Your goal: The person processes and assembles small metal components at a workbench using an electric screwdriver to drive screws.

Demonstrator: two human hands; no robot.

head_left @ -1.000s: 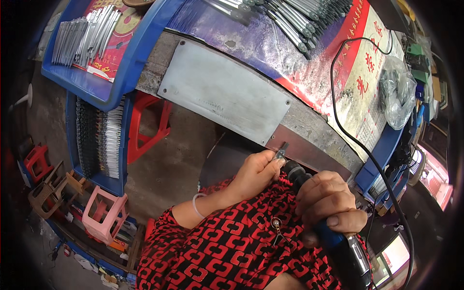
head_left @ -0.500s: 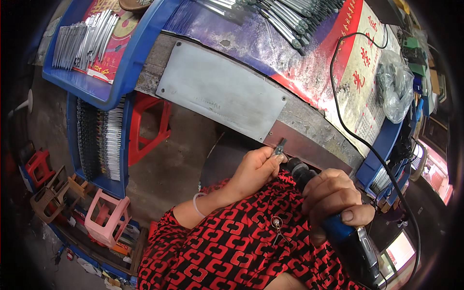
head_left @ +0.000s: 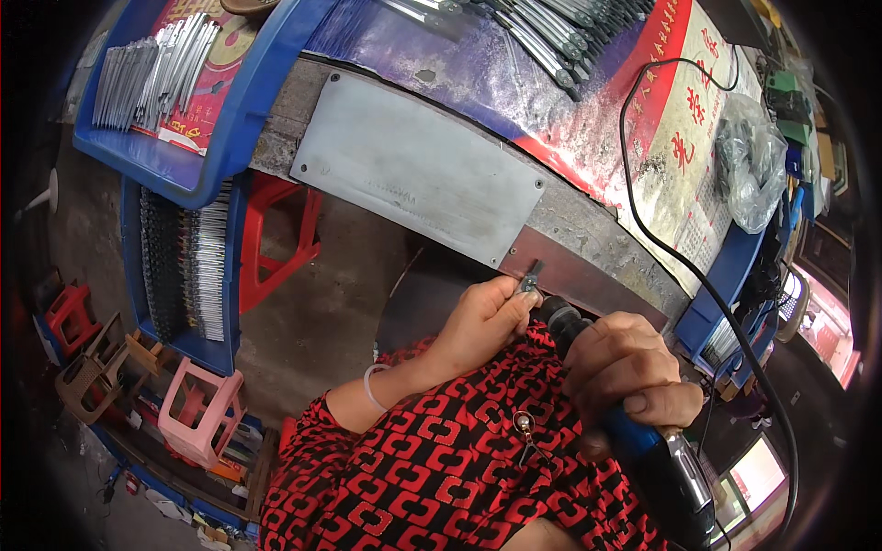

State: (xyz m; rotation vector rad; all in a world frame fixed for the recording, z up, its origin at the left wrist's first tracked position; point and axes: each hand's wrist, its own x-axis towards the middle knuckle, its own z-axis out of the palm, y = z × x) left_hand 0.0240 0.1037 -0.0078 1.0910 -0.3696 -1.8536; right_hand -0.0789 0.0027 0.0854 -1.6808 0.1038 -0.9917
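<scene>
My left hand (head_left: 480,323) is closed in a pinch on a small metal piece (head_left: 530,277), whose dark narrow end points up over the bench edge. My right hand (head_left: 627,369) wraps around a blue and black corded power tool (head_left: 657,464), thumb across its body. The tool's dark nose is close to my left fingertips; whether it touches the piece I cannot tell. Just beyond my hands, a grey metal plate (head_left: 418,165) and a reddish-brown plate (head_left: 583,283) are fixed along the bench edge.
Several slim metal parts (head_left: 542,41) lie in a heap on the bench. A blue bin (head_left: 207,174) at left holds silver strips, above another filled blue bin (head_left: 133,266). A black cable (head_left: 684,257) loops down at right, near a clear plastic bag (head_left: 749,161). Stools (head_left: 197,413) stand left.
My right hand and the power tool have shifted slightly left and up toward my left hand. The left hand keeps its pinch on the metal piece.
</scene>
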